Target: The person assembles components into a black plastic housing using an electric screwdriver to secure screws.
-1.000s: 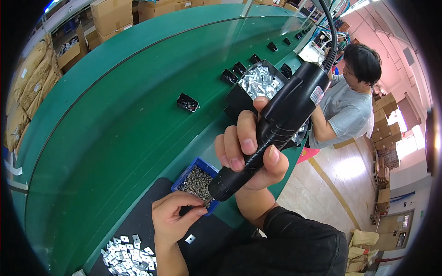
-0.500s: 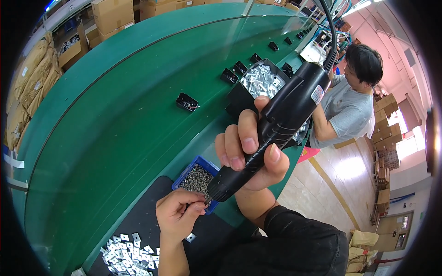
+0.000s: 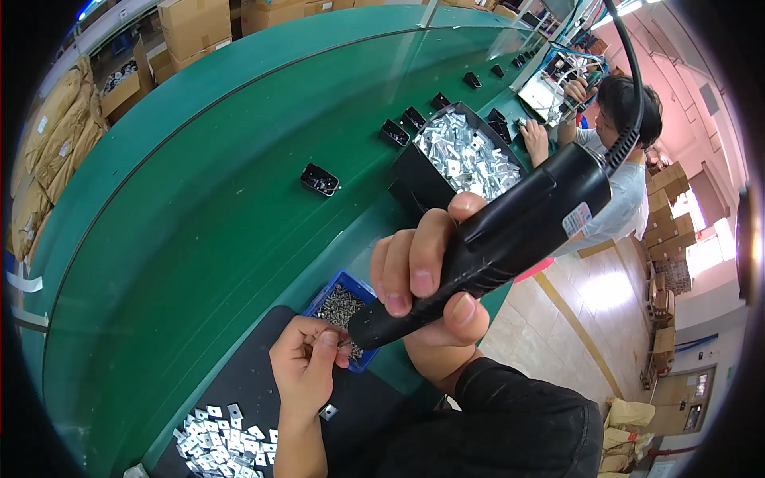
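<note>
My right hand (image 3: 430, 275) is wrapped round a black electric screwdriver (image 3: 518, 223), whose cord rises from its upper end. The tool is tilted, its nose pointing down and left to my left fingertips. My left hand (image 3: 307, 354) is closed in a pinch at that nose; what the fingers hold is too hidden to name. Just behind them stands a blue bin (image 3: 344, 280) full of small screws (image 3: 339, 309). Small silver metal plates (image 3: 227, 442) lie in a pile on the black mat (image 3: 267, 338), and a single plate (image 3: 328, 412) lies beside my left wrist.
A black bin (image 3: 414, 183) heaped with silver metal pieces (image 3: 466, 151) stands beyond my right hand. Several small black boxes (image 3: 320, 180) sit along the green conveyor belt (image 3: 199, 199). A co-worker (image 3: 613, 183) works at the far right, and cartons (image 3: 195, 32) stand behind the belt.
The screwdriver has tipped lower, its cord end swinging right and down. My left thumb has shifted at its nose. The co-worker's hands have come into view. The black boxes have shifted slightly left.
</note>
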`<action>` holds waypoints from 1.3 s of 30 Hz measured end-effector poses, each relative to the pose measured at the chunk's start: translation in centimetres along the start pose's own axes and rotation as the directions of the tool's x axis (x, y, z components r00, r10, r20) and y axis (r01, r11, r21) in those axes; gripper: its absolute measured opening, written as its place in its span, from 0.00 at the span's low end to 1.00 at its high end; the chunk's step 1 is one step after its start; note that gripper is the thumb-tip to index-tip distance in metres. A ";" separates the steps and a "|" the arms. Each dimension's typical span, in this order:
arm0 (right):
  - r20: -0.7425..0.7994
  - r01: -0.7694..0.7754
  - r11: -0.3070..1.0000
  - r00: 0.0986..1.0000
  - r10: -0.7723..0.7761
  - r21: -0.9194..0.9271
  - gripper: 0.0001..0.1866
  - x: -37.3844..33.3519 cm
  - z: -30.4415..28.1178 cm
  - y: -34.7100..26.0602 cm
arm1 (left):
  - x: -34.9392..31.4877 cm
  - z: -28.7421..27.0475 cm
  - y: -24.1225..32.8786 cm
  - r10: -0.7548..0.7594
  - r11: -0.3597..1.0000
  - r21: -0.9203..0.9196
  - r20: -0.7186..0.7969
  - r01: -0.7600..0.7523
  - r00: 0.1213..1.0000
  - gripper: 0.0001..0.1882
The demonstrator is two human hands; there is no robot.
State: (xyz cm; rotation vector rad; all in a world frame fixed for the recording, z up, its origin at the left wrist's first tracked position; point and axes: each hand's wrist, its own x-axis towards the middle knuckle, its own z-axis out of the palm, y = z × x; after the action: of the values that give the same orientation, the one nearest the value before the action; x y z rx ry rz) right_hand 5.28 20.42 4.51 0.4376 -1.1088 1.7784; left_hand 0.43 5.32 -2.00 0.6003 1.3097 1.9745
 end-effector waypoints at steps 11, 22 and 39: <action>0.159 0.007 1.000 0.987 -0.010 0.020 0.35 0.7 -0.1 0.2 | 0.1 0.5 0.4 -0.127 0.991 -0.043 0.033 0.128 0.991 0.05; 0.118 0.073 0.993 0.991 -0.061 -0.096 0.35 1.0 -0.7 -0.1 | 0.6 0.4 -0.2 0.067 0.997 0.016 0.078 -0.069 0.995 0.10; 0.321 -0.103 0.961 0.947 0.016 0.256 0.41 1.5 -1.5 -0.4 | 0.7 0.2 -0.1 0.378 0.766 0.497 0.167 -0.409 0.911 0.25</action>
State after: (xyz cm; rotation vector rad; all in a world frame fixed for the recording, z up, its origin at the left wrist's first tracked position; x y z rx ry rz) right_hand 5.17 22.49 5.00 0.8899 -1.1070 1.9687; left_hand 0.18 6.00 -2.04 1.2801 1.8197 1.8811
